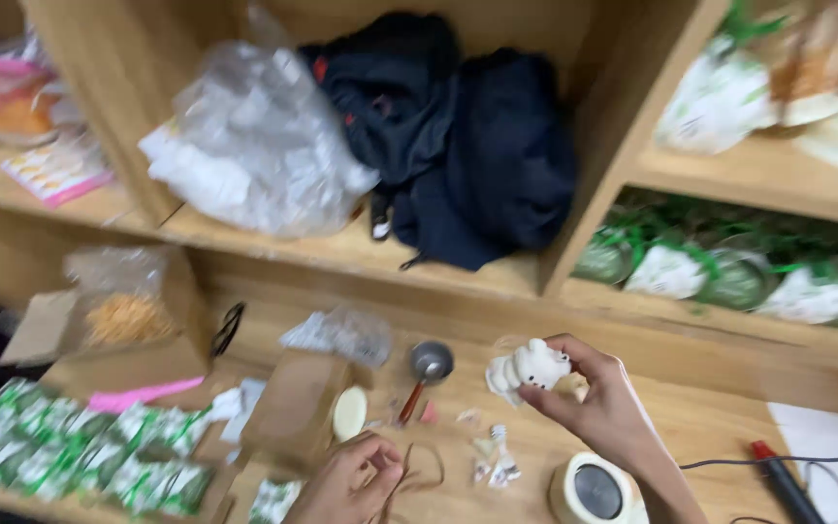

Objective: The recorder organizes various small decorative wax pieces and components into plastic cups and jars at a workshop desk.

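Note:
My right hand (601, 403) is raised over the wooden table and pinches a small white figure-shaped object (528, 370) wrapped in clear film. My left hand (353, 478) rests low near the table's front, fingers curled on a thin brown string or rubber band (417, 469). Between the hands lie small clear wrappers (495, 461). A metal scoop with a red handle (426, 371) lies just beyond the left hand.
A tape roll (594, 491) sits below my right wrist. A small cardboard box (295, 403) and a tray of green-and-white packets (70, 444) stand at left. Dark clothing (467, 136) and a clear plastic bag (254, 146) fill the shelf behind. A red-tipped tool with cable (778, 475) lies at right.

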